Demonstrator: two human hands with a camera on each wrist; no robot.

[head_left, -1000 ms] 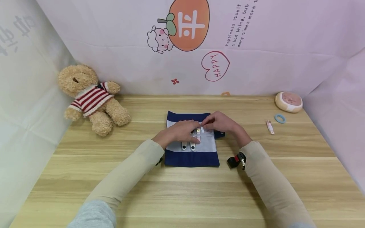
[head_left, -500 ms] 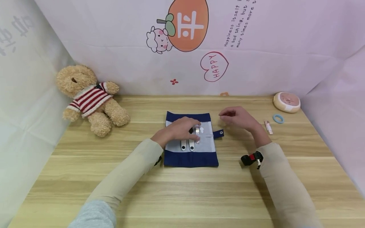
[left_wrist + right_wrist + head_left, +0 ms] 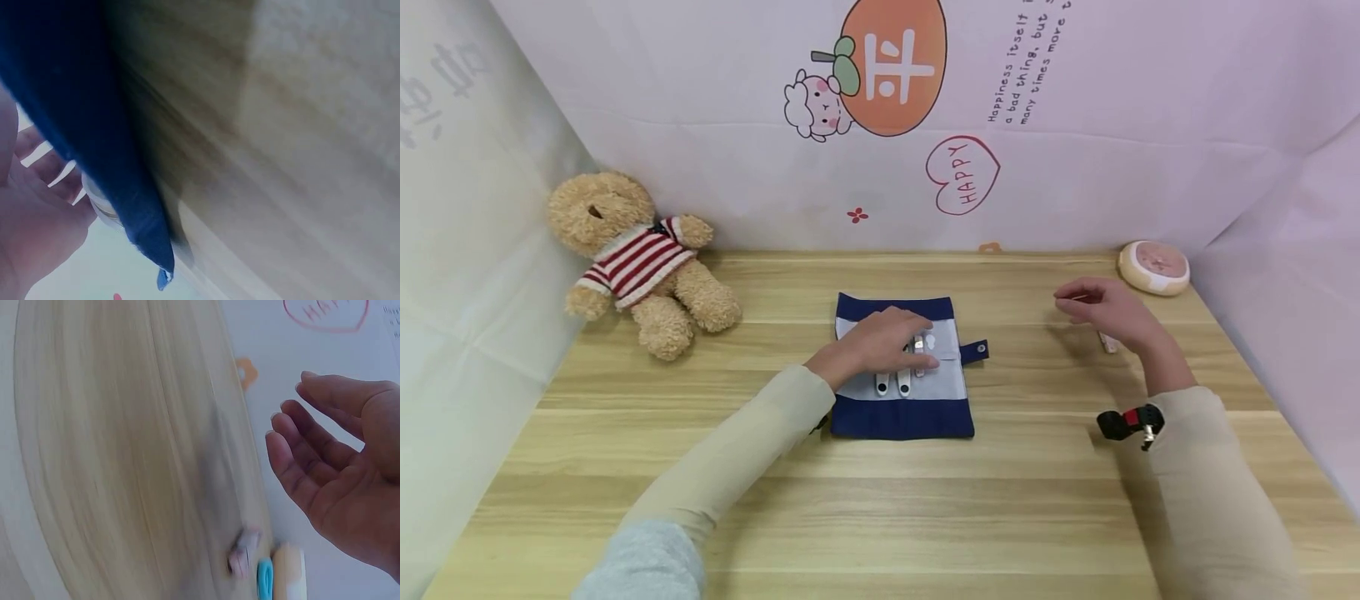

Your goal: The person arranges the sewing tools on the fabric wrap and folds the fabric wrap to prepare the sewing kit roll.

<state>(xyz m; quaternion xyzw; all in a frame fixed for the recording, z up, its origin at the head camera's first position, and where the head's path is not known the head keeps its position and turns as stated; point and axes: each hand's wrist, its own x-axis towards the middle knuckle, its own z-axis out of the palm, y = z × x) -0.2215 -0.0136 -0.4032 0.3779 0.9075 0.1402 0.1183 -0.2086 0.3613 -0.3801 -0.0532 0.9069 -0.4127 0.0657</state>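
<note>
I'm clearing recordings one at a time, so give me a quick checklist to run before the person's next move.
1. Navy pouch lying open: ok.
2. Strap unfastened, out to the side: ok.
3. Right grip free for a pickup: ok, holding nothing.
4. Pink-and-white piece fully visible in head view: not ok, the right grip partly covers it.
5. Left grip steadying the pouch: cannot tell, it is over it but contact is unclear.
</note>
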